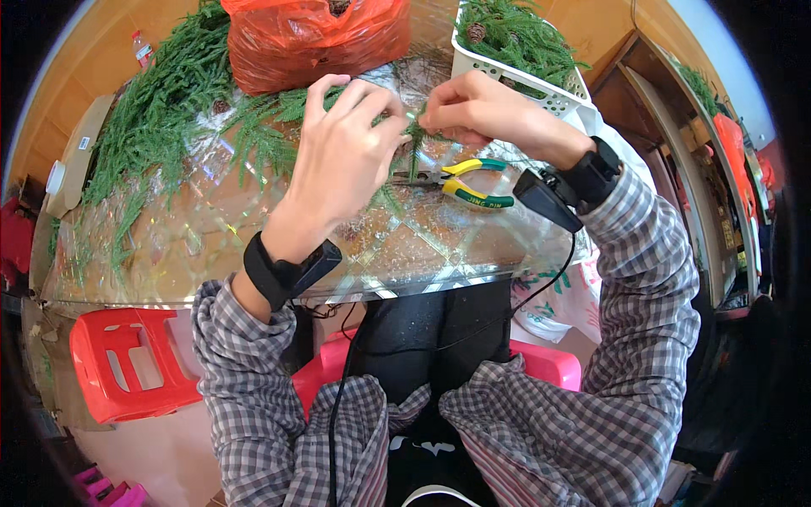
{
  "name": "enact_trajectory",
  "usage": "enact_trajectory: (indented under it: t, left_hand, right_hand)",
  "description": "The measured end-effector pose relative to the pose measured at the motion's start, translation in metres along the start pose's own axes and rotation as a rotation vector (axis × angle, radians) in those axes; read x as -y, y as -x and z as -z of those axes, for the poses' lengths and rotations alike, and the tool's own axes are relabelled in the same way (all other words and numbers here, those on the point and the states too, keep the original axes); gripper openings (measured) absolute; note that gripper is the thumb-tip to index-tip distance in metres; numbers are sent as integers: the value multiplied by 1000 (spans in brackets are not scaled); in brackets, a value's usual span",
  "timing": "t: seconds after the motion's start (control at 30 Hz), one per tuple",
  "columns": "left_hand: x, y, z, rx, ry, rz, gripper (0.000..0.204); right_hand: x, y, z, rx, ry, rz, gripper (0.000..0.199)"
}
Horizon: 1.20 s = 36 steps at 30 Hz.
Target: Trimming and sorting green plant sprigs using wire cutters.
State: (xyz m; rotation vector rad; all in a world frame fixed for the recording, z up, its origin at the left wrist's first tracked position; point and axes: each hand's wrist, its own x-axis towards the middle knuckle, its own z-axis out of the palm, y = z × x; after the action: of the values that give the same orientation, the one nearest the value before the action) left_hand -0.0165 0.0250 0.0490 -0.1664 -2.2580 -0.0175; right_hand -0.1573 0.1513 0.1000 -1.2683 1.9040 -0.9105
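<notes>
Both my hands are raised over the table around a small green pine sprig (pixel 415 139). My right hand (pixel 490 114) pinches the sprig between thumb and fingers. My left hand (pixel 346 144) is close beside it, fingers bent and thumb and fingertips drawn together at the sprig; exactly what lies between them is hidden. Just below my right hand, pliers (pixel 480 182) with yellow and green handles lie on the table, their handles spread. More pine greenery (pixel 266 139) lies left of and behind my left hand.
A red plastic bag (pixel 317 46) stands at the back. Right of it is a white basket (pixel 553 100) of greenery and pinecones. A large pine heap (pixel 160 110) covers the table's left. Scraps litter the clear-covered table (pixel 439 245). A red stool (pixel 135 363) stands at lower left.
</notes>
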Motion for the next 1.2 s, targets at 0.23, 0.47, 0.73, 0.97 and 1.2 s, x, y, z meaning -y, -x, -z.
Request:
enact_trajectory:
  t: [0.23,0.47,0.73,0.97,1.2]
  left_hand:
    - [4,1,-2,37,156,35,10]
    - [9,4,-1,85,349,115,12]
    - [12,5,-4,131,455,132,14]
    - [11,5,-3,119,432,109,15]
    - [7,2,1,41,225,25,12]
  right_hand:
    - [-14,3,10,-115,488,509,14]
    - [-6,9,4,-118,591,528,15]
    - [-11,9,8,-15,483,537,15]
    - [-13,8,10,-11,423,589,12]
    - [-1,10,6,-77,558,534,13]
